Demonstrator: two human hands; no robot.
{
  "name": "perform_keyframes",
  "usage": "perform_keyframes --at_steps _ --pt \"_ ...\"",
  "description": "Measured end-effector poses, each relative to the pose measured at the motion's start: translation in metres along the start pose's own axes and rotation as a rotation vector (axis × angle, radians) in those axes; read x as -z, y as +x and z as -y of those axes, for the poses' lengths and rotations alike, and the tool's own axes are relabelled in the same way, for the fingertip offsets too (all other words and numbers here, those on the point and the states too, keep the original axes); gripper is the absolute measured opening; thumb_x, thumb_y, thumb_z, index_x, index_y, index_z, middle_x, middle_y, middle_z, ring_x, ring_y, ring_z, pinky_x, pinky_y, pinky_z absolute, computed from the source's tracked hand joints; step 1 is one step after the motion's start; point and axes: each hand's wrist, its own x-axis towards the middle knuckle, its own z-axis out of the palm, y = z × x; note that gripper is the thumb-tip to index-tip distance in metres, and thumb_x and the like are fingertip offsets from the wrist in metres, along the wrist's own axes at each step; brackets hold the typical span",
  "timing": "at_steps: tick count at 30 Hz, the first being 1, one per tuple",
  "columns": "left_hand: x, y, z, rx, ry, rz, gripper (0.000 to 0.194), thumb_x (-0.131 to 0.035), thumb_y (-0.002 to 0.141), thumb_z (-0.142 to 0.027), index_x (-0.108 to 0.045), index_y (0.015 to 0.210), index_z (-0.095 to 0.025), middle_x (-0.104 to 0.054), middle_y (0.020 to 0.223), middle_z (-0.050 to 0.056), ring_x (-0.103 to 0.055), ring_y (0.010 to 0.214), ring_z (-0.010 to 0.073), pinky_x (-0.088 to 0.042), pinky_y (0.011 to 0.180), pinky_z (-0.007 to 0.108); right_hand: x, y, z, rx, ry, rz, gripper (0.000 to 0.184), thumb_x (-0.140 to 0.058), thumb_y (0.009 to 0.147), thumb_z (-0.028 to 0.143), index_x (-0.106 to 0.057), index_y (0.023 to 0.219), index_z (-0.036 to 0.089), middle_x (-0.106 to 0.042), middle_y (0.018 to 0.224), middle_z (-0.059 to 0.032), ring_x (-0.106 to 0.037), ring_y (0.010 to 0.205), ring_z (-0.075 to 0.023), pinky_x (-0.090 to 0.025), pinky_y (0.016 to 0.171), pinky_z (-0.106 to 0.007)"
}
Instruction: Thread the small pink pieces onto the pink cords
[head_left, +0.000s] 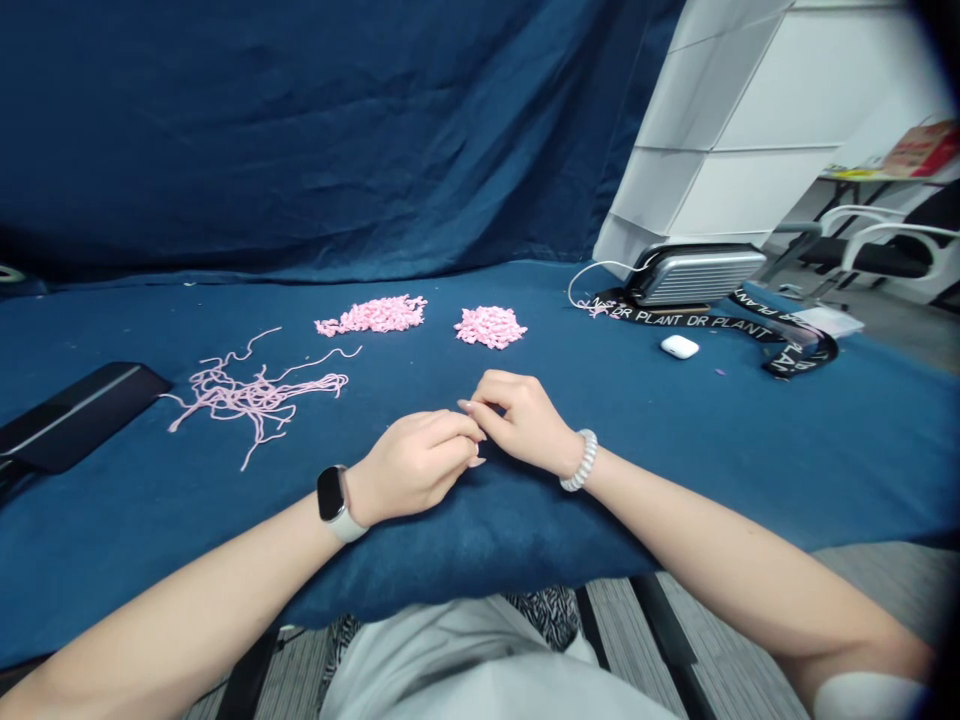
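Observation:
Close to the table's front edge, my left hand [424,460] and my right hand [521,420] meet fingertip to fingertip. Both are closed, with thumbs and fingers pinched together. Whatever lies between the fingertips is hidden or too small to make out. Beyond the hands sit two piles of small pink pieces: a longer pile [382,314] on the left and a rounder pile [490,327] just past my right hand. To the left of my left hand, a loose tangle of pink yarn strands [251,395] is spread on the cloth.
Blue cloth [750,450] covers the table. A dark flat panel [82,415] juts in at the left. On the right are a white earbud case [679,346], a black lettered strap [690,320] and a silver ribbed case [705,276] with a white cable. A blue curtain [300,130] hangs behind.

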Motion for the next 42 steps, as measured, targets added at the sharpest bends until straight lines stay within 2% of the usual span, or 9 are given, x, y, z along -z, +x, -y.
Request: perform_keyframes --at_steps 8,14,19,25,30,33,35,37,42 --pt "-0.004 0.002 -0.011 0.069 -0.177 -0.066 0.011 -0.043 0.084 -0.008 -0.052 0.087 -0.012 -0.058 0.088 0.008 -0.052 0.082 0.0147 -0.046 0.074 0.027 -0.002 0.0 0.004 0.08 0.031 -0.057 0.052 -0.031 0.082 0.049 -0.062 0.075 0.009 -0.051 0.08 -0.0001 -0.029 0.068 0.0143 -0.018 0.068 -0.004" --pt "-0.003 0.004 -0.01 0.07 -0.167 -0.006 0.011 -0.042 0.084 -0.009 -0.053 0.084 -0.013 -0.059 0.088 0.007 -0.052 0.079 0.0147 -0.045 0.072 0.027 -0.004 0.002 -0.001 0.067 0.025 -0.029 0.05 -0.033 0.081 0.048 -0.061 0.073 0.008 -0.051 0.077 0.0004 -0.028 0.066 0.0147 -0.017 0.067 -0.003" --pt "-0.003 0.003 -0.002 0.143 -0.252 0.004 0.012 -0.043 0.085 -0.011 -0.054 0.083 -0.014 -0.06 0.095 0.007 -0.054 0.088 0.015 -0.045 0.081 0.028 -0.004 0.006 -0.009 0.063 0.055 0.01 0.052 -0.033 0.081 0.048 -0.06 0.07 0.006 -0.051 0.075 0.0002 -0.029 0.064 0.0155 -0.018 0.067 -0.002" --pt "-0.005 -0.001 0.001 0.208 -0.433 -0.126 0.011 -0.049 0.082 -0.008 -0.058 0.081 -0.014 -0.062 0.094 0.006 -0.058 0.088 0.0122 -0.045 0.083 0.025 -0.001 0.006 -0.003 -0.045 0.116 0.091 0.052 -0.034 0.08 0.048 -0.059 0.069 0.004 -0.051 0.072 0.0006 -0.03 0.061 0.016 -0.019 0.063 0.0" --pt "-0.005 0.0 0.002 0.314 -0.538 -0.217 0.014 -0.049 0.084 -0.011 -0.062 0.078 -0.014 -0.064 0.094 0.007 -0.059 0.092 0.0149 -0.045 0.085 0.028 0.0 0.006 -0.001 -0.14 0.205 0.194 0.047 -0.036 0.079 0.044 -0.059 0.076 0.003 -0.053 0.075 0.0009 -0.032 0.061 0.0158 -0.02 0.061 0.002" --pt "-0.006 0.002 0.002 0.443 -0.661 -0.27 0.016 -0.049 0.086 -0.017 -0.062 0.08 -0.013 -0.064 0.089 0.008 -0.061 0.08 0.0139 -0.049 0.074 0.026 -0.002 0.007 -0.003 -0.212 0.238 0.242 0.052 -0.035 0.077 0.05 -0.058 0.082 0.003 -0.053 0.076 0.0003 -0.032 0.061 0.015 -0.022 0.06 0.002" --pt "-0.007 0.002 0.003 0.538 -0.765 -0.287 0.013 -0.052 0.085 -0.021 -0.062 0.084 -0.013 -0.064 0.084 0.007 -0.061 0.069 0.0119 -0.049 0.064 0.023 -0.003 0.008 -0.004 -0.261 0.249 0.264 0.056 -0.033 0.076 0.054 -0.058 0.085 0.004 -0.053 0.077 0.0001 -0.031 0.06 0.0145 -0.023 0.059 0.002" --pt "-0.007 0.002 0.003 0.613 -0.834 -0.302 0.013 -0.058 0.081 -0.023 -0.062 0.086 -0.012 -0.063 0.083 0.006 -0.06 0.065 0.0116 -0.05 0.061 0.023 -0.004 0.008 -0.004 -0.291 0.257 0.279 0.059 -0.032 0.075 0.057 -0.058 0.087 0.006 -0.052 0.077 0.0002 -0.031 0.059 0.0141 -0.023 0.058 0.001" --pt "-0.009 0.003 0.004 0.661 -0.778 -0.33 0.01 -0.063 0.077 -0.022 -0.064 0.081 -0.013 -0.064 0.082 0.006 -0.06 0.066 0.0121 -0.05 0.063 0.024 -0.005 0.007 -0.004 -0.3 0.274 0.272 0.063 -0.032 0.073 0.06 -0.059 0.089 0.006 -0.051 0.075 0.0001 -0.03 0.059 0.0141 -0.022 0.057 0.002"
